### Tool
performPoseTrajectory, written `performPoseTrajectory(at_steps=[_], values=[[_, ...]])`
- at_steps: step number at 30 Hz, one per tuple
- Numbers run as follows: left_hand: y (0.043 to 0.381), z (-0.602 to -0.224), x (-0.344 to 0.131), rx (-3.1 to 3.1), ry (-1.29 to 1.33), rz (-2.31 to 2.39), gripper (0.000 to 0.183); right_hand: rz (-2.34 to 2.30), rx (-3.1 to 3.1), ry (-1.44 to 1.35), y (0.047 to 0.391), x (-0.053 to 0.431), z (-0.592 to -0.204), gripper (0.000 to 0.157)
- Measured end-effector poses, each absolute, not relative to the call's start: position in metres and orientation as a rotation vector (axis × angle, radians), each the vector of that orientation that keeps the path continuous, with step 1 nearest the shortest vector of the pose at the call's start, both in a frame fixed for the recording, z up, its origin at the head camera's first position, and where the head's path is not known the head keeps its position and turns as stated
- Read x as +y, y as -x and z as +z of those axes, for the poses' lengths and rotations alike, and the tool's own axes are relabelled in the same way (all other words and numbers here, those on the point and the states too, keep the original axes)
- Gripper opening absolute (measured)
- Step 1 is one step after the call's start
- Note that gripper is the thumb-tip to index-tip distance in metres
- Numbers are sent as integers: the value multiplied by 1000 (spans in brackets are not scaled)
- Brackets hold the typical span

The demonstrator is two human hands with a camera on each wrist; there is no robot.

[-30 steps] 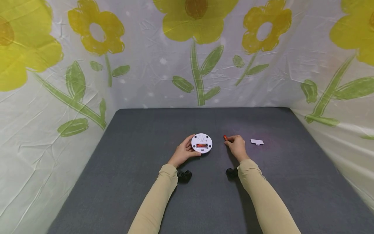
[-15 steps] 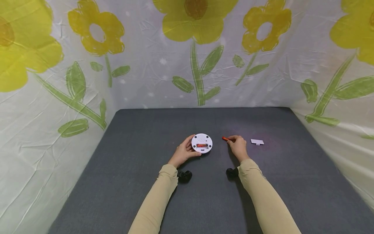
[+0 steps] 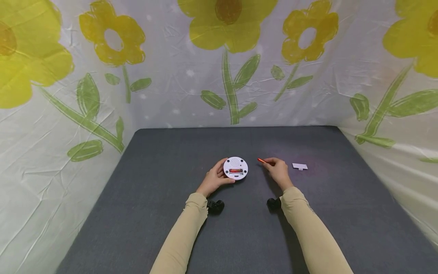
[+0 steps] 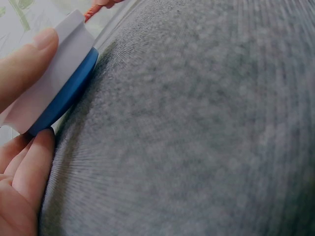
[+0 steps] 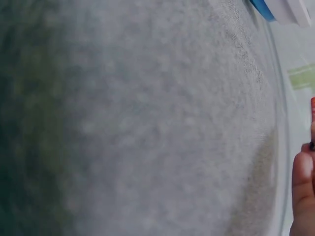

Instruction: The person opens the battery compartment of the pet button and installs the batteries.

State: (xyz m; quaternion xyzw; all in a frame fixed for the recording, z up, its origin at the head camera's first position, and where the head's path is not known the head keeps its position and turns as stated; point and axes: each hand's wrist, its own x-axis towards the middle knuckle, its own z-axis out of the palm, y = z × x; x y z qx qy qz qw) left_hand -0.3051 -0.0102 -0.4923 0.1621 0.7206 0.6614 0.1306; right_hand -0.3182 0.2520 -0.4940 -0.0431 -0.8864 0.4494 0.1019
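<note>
My left hand (image 3: 215,178) grips a round white device (image 3: 235,162) by its left edge, thumb on the near rim. The upturned face shows speaker holes, small dark feet and an uncovered battery slot with a red battery (image 3: 235,171) in it. In the left wrist view the device's blue side (image 4: 69,93) faces the table, with fingers beneath. To the right of the device, my right hand (image 3: 280,174) pinches another red battery (image 3: 261,160) between thumb and fingers, its free end pointing left. The right wrist view catches only part of this hand (image 5: 303,191) at the edge.
A small white battery cover (image 3: 300,166) with a tab lies on the dark grey table (image 3: 171,160), right of my right hand. A white curtain (image 3: 164,102) with yellow flowers surrounds the table at the back and sides. Black wrist cameras (image 3: 216,207) sit under both cuffs.
The battery in my right hand has turned from nearly upright to slanting leftward, its tip a little closer to the device. My left hand and the device stay in place.
</note>
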Motion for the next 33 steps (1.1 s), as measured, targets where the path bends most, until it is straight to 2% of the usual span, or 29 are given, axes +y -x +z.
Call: performPoseTrajectory(at_steps=[33], values=[[303, -491, -9, 2081, -463, 1938, 88, 1878, -2368, -445, 300, 204, -459, 16]])
